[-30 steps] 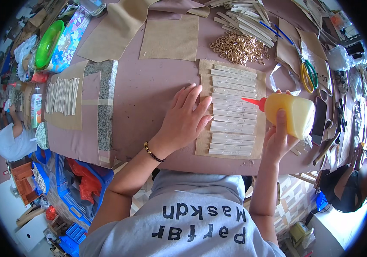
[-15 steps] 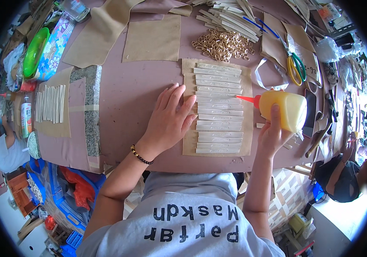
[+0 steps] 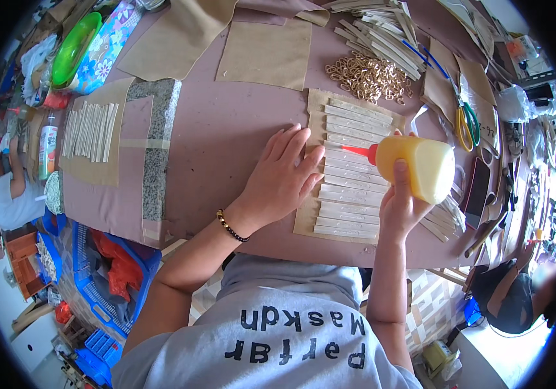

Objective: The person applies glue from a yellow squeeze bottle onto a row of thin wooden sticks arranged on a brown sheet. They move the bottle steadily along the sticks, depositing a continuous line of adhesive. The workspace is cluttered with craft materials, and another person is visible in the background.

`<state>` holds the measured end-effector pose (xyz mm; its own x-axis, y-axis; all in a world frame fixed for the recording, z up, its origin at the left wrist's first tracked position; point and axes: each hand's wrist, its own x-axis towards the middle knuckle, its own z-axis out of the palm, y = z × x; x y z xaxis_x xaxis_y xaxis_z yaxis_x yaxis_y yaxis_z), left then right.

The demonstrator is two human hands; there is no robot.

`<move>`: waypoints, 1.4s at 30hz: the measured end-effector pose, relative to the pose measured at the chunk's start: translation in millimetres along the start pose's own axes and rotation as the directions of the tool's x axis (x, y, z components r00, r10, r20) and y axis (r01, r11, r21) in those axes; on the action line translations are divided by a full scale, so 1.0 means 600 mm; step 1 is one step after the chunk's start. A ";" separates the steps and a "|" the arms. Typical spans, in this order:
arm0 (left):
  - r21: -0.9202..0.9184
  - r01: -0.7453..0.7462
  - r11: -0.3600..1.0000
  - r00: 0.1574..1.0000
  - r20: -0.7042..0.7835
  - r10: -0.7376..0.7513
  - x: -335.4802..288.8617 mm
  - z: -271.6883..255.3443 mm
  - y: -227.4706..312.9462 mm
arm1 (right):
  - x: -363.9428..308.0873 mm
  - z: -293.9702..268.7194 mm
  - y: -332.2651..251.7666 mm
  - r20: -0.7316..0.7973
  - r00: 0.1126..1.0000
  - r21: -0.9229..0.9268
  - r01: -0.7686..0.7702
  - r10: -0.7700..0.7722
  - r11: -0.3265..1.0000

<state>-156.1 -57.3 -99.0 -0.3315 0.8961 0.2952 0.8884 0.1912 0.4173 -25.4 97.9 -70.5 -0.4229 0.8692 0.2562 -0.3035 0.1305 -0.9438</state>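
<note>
My right hand (image 3: 400, 202) is wrapped round a squeeze bottle (image 3: 428, 170) of pale yellow liquid, held tilted over the work. Its red nozzle points left, with the tip at or just above one of several pale flat strips (image 3: 349, 194). They lie side by side in a column on a tan sheet (image 3: 304, 225), with glossy beads of liquid along many of them. My left hand (image 3: 283, 170) rests flat with fingers spread, fingertips on the sheet's left margin and holding nothing. The bottle and right hand hide the right ends of some strips.
Gold-coloured metal links (image 3: 370, 76) are heaped beyond the sheet, near loose strips (image 3: 385, 39). Scissors (image 3: 466, 123) and a phone (image 3: 477, 185) lie at the right. Another strip-covered tan sheet (image 3: 110, 172) lies left. Co-workers sit at both sides, one at the left (image 3: 12, 201).
The bottle's nozzle has moved left along the strips, from near their right ends toward their middle. My left hand stays at the sheet's margin. The whole view has shifted and tilted slightly.
</note>
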 end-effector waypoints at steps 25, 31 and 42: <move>0.003 0.003 1.000 1.000 -0.005 -0.003 0.000 0.002 0.000 | 0.000 0.020 0.002 0.059 0.997 -0.132 0.047 -0.040 0.990; 0.007 0.011 1.000 1.000 0.008 -0.011 -0.001 0.000 0.002 | 0.000 0.021 0.003 0.060 0.998 -0.155 0.038 -0.029 0.987; 0.008 0.003 1.000 1.000 0.010 -0.003 -0.003 0.002 0.000 | 0.007 -0.018 -0.012 0.009 0.997 -0.186 0.080 -0.080 0.979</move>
<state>-155.1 -58.3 -100.5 -0.3311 0.8994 0.2854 0.8899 0.1969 0.4115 -15.7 105.7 -65.1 -0.4045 0.8518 0.3329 -0.1723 0.2865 -0.9425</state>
